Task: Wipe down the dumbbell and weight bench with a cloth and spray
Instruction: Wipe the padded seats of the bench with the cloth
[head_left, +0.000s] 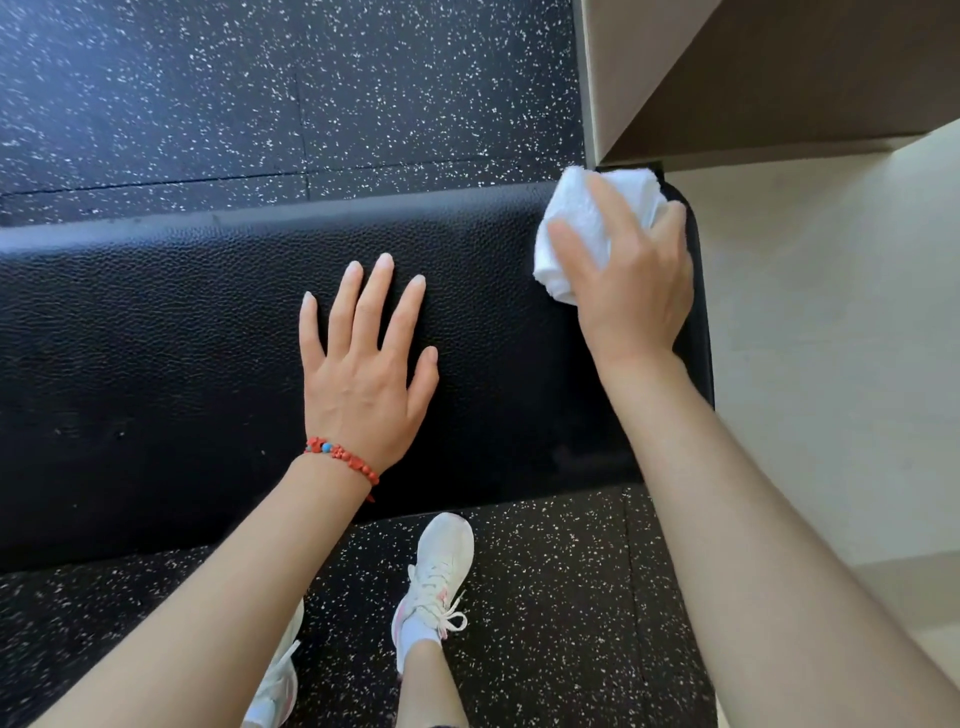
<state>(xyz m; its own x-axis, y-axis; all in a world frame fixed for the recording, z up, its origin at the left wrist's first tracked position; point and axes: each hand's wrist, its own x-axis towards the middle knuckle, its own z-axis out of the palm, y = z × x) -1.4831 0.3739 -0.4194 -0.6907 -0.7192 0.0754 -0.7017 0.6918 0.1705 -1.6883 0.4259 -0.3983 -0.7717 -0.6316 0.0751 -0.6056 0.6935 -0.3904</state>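
**Cloth at the bench's far right end**

My right hand (631, 291) holds the bunched white cloth (582, 228), fingers curled over its top and pressing it onto the black padded weight bench (182, 338) at its rounded right end. I can't quite tell whether the thumb wraps under the cloth, as the hand hides that side. My left hand (363, 364) lies flat on the pad near the middle, fingers straight and spread, grasping nothing; a red beaded bracelet (343, 460) circles that wrist. Below the bench, a white sneaker (436, 571) stands on the speckled rubber floor (208, 93). A beige wall (831, 312) runs just beside the bench's end.
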